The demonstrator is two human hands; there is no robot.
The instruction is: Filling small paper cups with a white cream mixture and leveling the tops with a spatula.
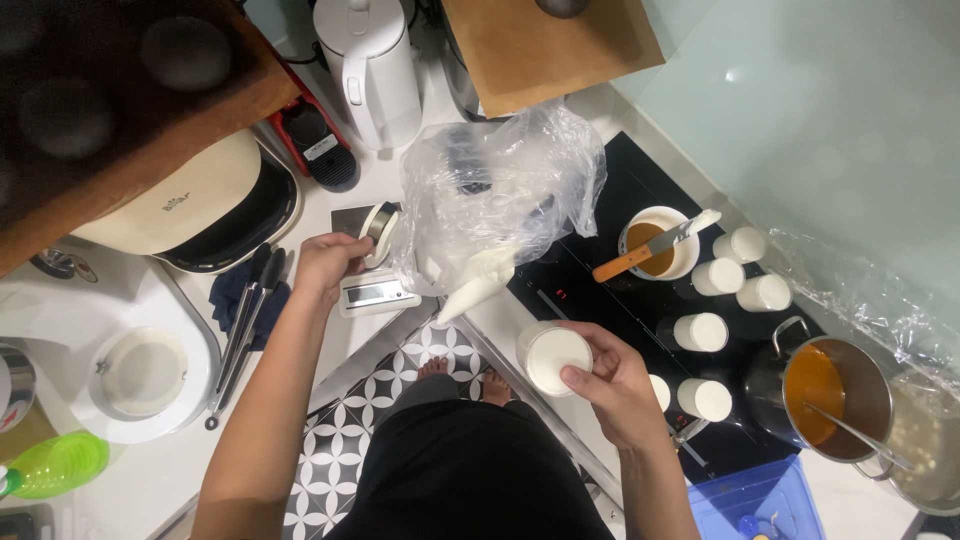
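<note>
My right hand (612,382) holds a small round cup of white cream (552,358) over the counter's front edge. My left hand (328,264) grips a small glass jar (380,229), tilted on its side above a digital kitchen scale (377,293). Just right of the scale a clear plastic piping bag (492,196) stands bunched up, its white-filled tip (478,284) pointing down toward the counter edge. Several more filled white cups (702,331) stand on the black cooktop (640,300).
A bowl of brown sauce with a wooden-handled spatula (655,246) sits on the cooktop. A steel pot of orange liquid (835,390) stands at right, a white kettle (370,70) at the back, tongs (240,330) and a white appliance (140,375) at left, a blue tub (755,500) below.
</note>
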